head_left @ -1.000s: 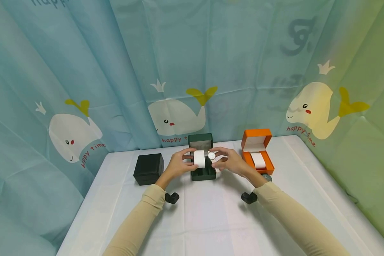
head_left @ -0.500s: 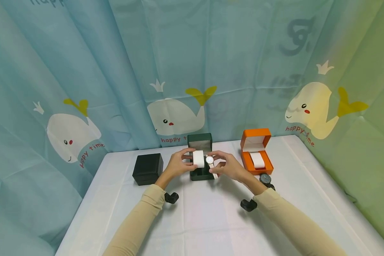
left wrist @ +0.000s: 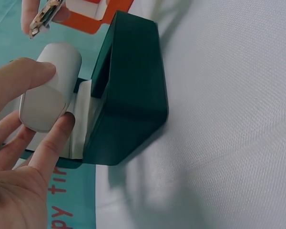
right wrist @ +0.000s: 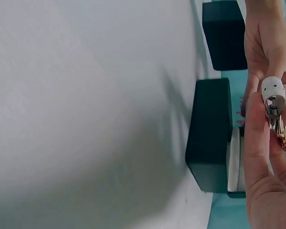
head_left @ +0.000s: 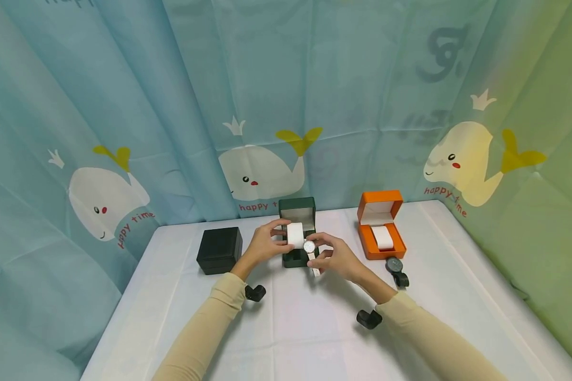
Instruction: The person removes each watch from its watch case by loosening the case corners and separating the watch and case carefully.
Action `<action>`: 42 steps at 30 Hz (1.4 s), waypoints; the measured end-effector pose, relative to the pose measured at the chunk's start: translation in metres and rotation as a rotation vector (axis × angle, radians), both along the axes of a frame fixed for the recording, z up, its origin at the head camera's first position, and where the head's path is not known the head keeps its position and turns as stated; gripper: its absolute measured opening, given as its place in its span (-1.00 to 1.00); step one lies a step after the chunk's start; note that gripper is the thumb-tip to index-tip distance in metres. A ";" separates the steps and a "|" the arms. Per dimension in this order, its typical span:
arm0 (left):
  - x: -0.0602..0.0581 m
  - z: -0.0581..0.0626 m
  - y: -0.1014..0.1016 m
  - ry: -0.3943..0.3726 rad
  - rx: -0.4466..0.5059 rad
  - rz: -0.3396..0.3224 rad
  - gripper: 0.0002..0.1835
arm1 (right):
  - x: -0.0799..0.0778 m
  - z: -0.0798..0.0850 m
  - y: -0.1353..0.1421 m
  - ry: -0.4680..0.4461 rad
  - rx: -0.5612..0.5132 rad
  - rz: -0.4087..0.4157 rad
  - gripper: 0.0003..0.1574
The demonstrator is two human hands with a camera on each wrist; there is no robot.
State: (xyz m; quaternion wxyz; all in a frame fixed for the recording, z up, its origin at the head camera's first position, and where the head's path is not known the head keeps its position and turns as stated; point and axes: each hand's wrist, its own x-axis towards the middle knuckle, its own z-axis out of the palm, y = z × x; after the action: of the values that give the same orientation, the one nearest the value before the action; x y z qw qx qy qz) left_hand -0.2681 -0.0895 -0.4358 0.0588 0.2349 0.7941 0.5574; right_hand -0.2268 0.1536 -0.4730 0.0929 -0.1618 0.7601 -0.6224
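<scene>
Place: curtained tabletop recording station; type of room beyond the fabric cannot be determined.
Table (head_left: 295, 333): covered with creased white cloth.
Curtain (head_left: 357, 100): blue-green fabric, hung behind the table and along both sides.
Whale print (head_left: 267, 172): cartoon figure, lettered "happy time"; domestic in style.
Wrist cameras (head_left: 255, 293): black units, one per wrist; indicate a recording setup.

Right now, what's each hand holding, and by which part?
Left hand: white cushion, near its left end. Right hand: watch, by its strap; exact contact points unclear.
</scene>
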 end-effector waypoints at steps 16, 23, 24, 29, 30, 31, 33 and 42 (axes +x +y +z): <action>-0.016 -0.023 0.004 0.013 0.021 -0.015 -0.33 | 0.026 -0.014 -0.020 -0.011 -0.011 -0.012 -0.26; -0.025 -0.035 0.003 0.019 0.034 -0.005 -0.32 | 0.032 -0.024 -0.029 -0.009 0.007 -0.030 -0.28; -0.025 -0.035 0.003 0.018 0.035 -0.007 -0.31 | 0.033 -0.025 -0.030 -0.003 0.015 -0.033 -0.28; -0.024 -0.035 0.004 0.022 0.021 -0.002 -0.31 | 0.038 -0.028 -0.036 0.018 0.058 -0.043 -0.28; -0.023 -0.035 0.004 0.025 0.017 0.000 -0.32 | 0.038 -0.028 -0.037 0.023 0.065 -0.045 -0.28; -0.023 -0.035 0.004 0.027 0.018 0.002 -0.32 | 0.039 -0.028 -0.038 0.025 0.069 -0.047 -0.27; -0.023 -0.034 0.004 0.032 0.021 0.004 -0.32 | 0.040 -0.029 -0.039 0.026 0.080 -0.052 -0.27; -0.024 -0.037 0.004 0.016 0.027 0.006 -0.32 | 0.044 -0.032 -0.044 0.057 0.151 -0.086 -0.26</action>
State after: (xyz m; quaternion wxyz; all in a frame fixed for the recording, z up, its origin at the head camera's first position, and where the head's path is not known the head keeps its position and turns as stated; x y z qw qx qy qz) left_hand -0.2925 -0.0857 -0.4726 0.0474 0.2378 0.7877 0.5663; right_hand -0.1828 0.1095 -0.5049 0.0564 -0.1393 0.8135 -0.5618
